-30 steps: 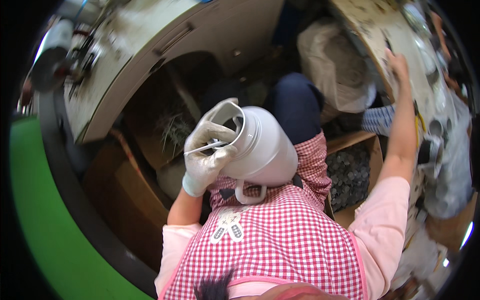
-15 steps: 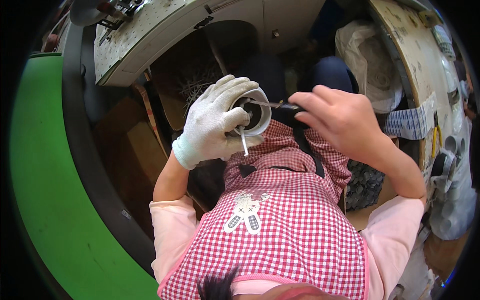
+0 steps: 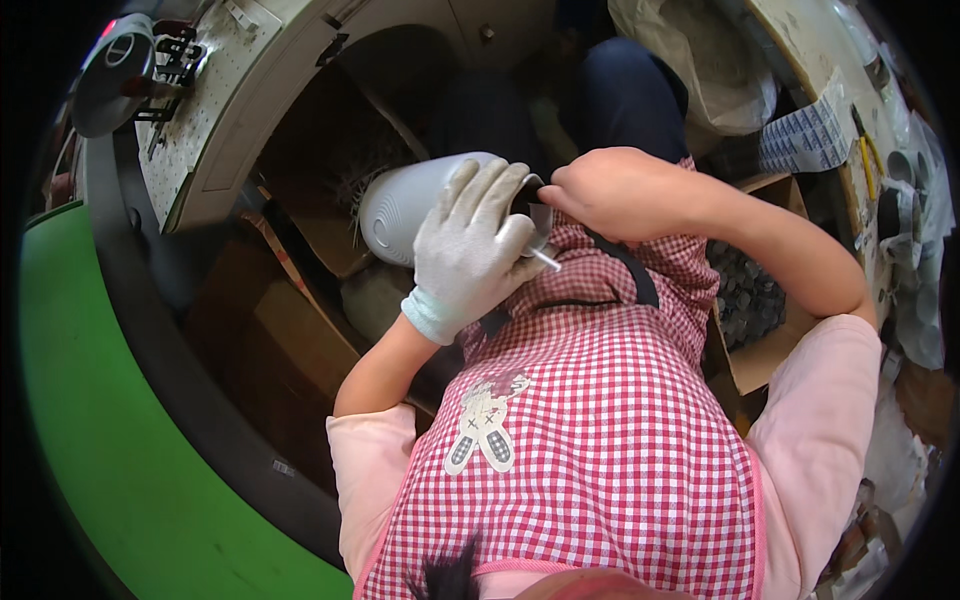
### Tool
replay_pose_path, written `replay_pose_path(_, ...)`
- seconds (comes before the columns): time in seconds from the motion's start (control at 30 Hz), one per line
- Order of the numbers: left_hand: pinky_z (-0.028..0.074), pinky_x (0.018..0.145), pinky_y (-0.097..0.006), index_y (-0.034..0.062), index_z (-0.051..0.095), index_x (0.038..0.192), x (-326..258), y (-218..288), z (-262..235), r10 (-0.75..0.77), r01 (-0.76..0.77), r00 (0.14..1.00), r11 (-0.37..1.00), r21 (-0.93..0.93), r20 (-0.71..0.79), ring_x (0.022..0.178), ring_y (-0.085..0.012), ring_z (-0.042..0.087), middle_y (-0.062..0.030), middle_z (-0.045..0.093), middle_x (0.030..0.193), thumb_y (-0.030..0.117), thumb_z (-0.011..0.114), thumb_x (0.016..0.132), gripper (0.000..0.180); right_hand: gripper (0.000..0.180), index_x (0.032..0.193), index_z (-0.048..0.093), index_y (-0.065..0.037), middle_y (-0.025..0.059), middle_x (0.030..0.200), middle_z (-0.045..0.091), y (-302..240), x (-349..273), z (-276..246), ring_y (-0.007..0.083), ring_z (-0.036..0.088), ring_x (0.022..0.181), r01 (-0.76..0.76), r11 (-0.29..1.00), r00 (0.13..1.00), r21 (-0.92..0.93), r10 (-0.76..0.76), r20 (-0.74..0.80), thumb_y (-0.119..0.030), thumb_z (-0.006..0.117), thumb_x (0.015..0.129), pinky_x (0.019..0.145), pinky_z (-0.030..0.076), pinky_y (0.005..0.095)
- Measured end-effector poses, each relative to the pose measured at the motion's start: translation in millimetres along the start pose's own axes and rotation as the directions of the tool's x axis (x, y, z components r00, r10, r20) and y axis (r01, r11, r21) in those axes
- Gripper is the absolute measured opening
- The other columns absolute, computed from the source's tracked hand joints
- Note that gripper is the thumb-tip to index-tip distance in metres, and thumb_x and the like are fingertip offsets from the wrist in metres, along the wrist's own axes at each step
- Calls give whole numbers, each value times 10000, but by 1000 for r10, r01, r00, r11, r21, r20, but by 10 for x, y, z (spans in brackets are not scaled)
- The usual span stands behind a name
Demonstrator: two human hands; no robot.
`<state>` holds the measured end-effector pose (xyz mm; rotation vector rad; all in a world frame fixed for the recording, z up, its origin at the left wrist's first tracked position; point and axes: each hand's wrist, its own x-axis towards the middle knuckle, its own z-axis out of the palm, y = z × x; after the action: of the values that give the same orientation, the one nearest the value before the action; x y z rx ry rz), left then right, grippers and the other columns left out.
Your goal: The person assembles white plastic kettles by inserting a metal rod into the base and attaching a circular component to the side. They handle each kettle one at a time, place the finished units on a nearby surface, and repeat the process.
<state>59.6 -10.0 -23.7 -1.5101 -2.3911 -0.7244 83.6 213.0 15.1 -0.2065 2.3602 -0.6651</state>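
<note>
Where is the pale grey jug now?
In the head view's upper half, just left of centre, the pale grey jug is tipped sideways, held by the gloved left hand, with its mouth end beside the bare right hand.

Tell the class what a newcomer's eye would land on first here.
The red-and-white checked apron fills the lower middle. Above it, a white-gloved left hand grips a grey jug, the bare right hand just to its right. A bright green surface curves down the left side.
</note>
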Motion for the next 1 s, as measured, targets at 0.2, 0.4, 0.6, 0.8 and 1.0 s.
replay_pose_path(0.2, 477, 1087, -469, 104, 590, 802, -200, -30, -1, 5, -6, 999, 1000, -11, -53, 1230, -294, 646, -106, 705, 1274, 346, 824, 741, 342, 521, 881, 574, 18, 55, 537, 580, 14, -191, 22, 162, 556, 400, -301, 834, 876, 462, 50, 479, -362, 309, 1118, 526, 522, 311)
replay_pose_path(0.4, 476, 1090, -432, 111, 564, 819, -206, 21, -5, 79, -80, 996, 997, 21, 46, 1224, -249, 656, -70, 699, 1297, 265, 737, 773, 236, 354, 946, 526, -52, -5, 548, 480, 26, 120, 458, 92, 403, 387, -503, 293, 731, 813, -359, 581, -290, 323, 1111, 368, 350, 228)
replay_pose_path(0.6, 477, 1060, -454, 59, 656, 1244, -272, -407, -321, -189, 262, 935, 939, 224, -300, 1219, -323, 644, -111, 696, 1283, 330, 926, 657, 701, 378, 1088, 519, -35, -20, 534, 410, -43, 9, 299, 68, 333, 368, -551, -268, 746, 791, -582, 323, -366, 344, 1140, 343, 290, 201)
replay_pose_path(0.8, 433, 1127, -442, -35, 484, 1452, -420, -678, -603, -416, 585, 580, 811, 3, -700, 1269, -310, 585, -164, 645, 1358, 210, 965, 713, 915, 406, 1266, 627, -104, -91, 688, 458, 2151, -495, -828, -14, 379, 530, 315, 743, 616, 590, 313, -723, -409, 402, 1120, 458, 281, 169)
replay_pose_path(1.0, 483, 1081, -442, -60, 479, 1391, -388, -866, -603, -240, 464, 598, 882, 86, -765, 1212, -309, 616, -194, 608, 1362, 149, 896, 816, 741, 435, 1271, 587, -56, 306, 1114, 685, 4623, -945, -1604, 522, 633, 1051, -804, 589, 164, 87, 359, -919, -396, 420, 1056, 882, 469, 628)
